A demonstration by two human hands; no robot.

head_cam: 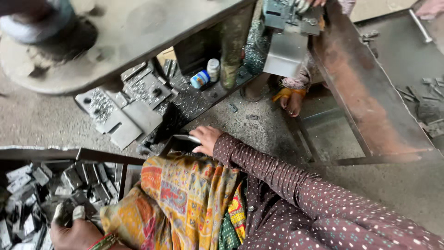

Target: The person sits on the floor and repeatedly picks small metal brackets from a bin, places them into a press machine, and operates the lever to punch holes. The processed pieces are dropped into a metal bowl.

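Note:
My right hand (pixel 206 139), in a maroon dotted sleeve, reaches out over my lap and grips the shiny edge of a dark flat metal container (pixel 181 143) on the floor. My left hand (pixel 74 228) sits at the bottom left with bangles on the wrist and grey covers on the fingertips. It rests on a heap of small grey metal pieces (pixel 41 194) inside a dark-framed bin (pixel 106 156). The frame's edge cuts the hand off, and its grip is hidden. An orange patterned cloth (pixel 185 203) lies across my lap between the two hands.
A round metal machine table (pixel 138 28) overhangs the top left, above stacked metal plates (pixel 125 111) and two small bottles (pixel 206 74). Another person's foot (pixel 292 101) and hand (pixel 305 4) are by a press (pixel 289 32). A rusty chute (pixel 365 92) runs down the right.

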